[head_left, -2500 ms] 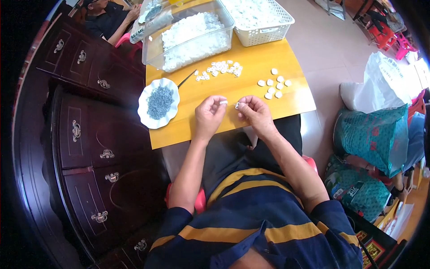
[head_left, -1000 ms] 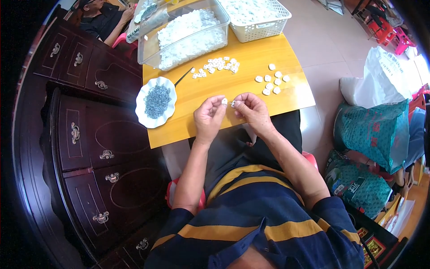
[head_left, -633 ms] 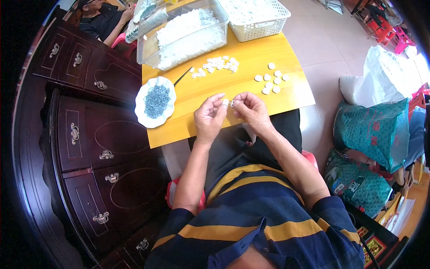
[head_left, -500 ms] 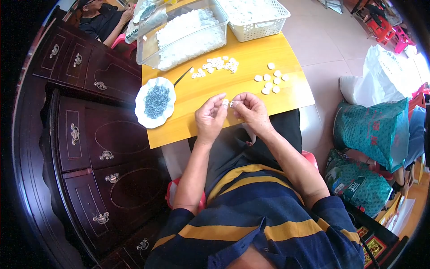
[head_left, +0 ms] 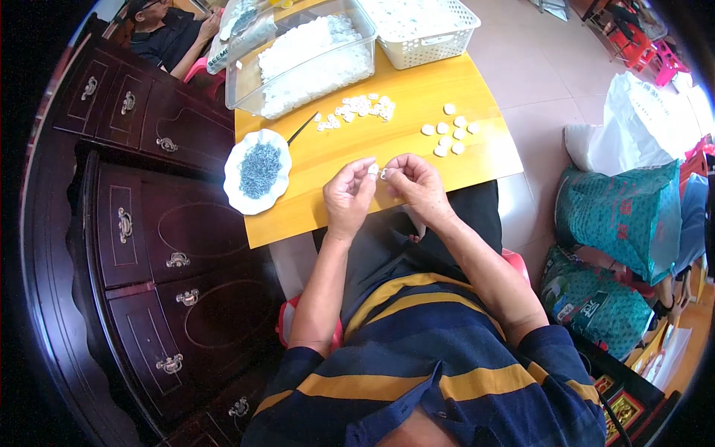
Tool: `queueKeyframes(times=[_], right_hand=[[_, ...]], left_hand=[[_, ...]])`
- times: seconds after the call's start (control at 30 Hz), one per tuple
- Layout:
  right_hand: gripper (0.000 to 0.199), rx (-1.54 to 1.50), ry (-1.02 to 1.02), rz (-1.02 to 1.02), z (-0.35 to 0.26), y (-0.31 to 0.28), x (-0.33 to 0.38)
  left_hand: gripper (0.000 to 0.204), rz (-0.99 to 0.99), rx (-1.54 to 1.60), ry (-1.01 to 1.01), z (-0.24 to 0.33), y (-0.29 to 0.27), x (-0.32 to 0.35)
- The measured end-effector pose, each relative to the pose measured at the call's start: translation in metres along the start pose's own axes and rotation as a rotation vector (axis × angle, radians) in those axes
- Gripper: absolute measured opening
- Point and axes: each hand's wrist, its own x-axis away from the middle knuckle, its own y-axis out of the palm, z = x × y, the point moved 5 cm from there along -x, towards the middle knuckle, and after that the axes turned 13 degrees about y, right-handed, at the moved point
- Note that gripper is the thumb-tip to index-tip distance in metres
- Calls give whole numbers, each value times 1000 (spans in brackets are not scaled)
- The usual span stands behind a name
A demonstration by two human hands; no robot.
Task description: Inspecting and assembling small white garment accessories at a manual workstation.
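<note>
Close above the near part of the wooden table (head_left: 320, 195), my left hand (head_left: 348, 197) pinches a small white plastic piece (head_left: 373, 170) between thumb and forefinger. Facing it, my right hand (head_left: 421, 186) is closed on another small white piece (head_left: 384, 173), apparently ring-like. The two pieces are very close; I cannot tell whether they touch. Beyond my hands lies a loose group of small white plastic pieces (head_left: 363, 109). Several round white discs (head_left: 445, 129) lie to the right. On the left, a scalloped white plate (head_left: 233, 195) holds a heap of small grey metal pins (head_left: 259, 170).
A thin black tool (head_left: 303, 127) lies against the plate. At the table's far side stand a clear bin (head_left: 246, 97) and a white basket (head_left: 436, 51), both full of white pieces. Dark drawers (head_left: 201, 231) flank the left; green sacks (head_left: 618, 216) stand right. Another person (head_left: 167, 37) sits far left.
Both hands keep their pinch in nearly the same spot. The whole view has shifted very slightly.
</note>
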Motion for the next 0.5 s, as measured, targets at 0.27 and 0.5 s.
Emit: queueKeyframes(times=[0.27, 0.5], right_hand=[[7, 19, -14, -2, 1, -1, -1], [7, 33, -10, 6, -1, 1, 1]], left_hand=[[25, 33, 50, -36, -1, -1, 2], [23, 14, 68, -66, -4, -1, 2]])
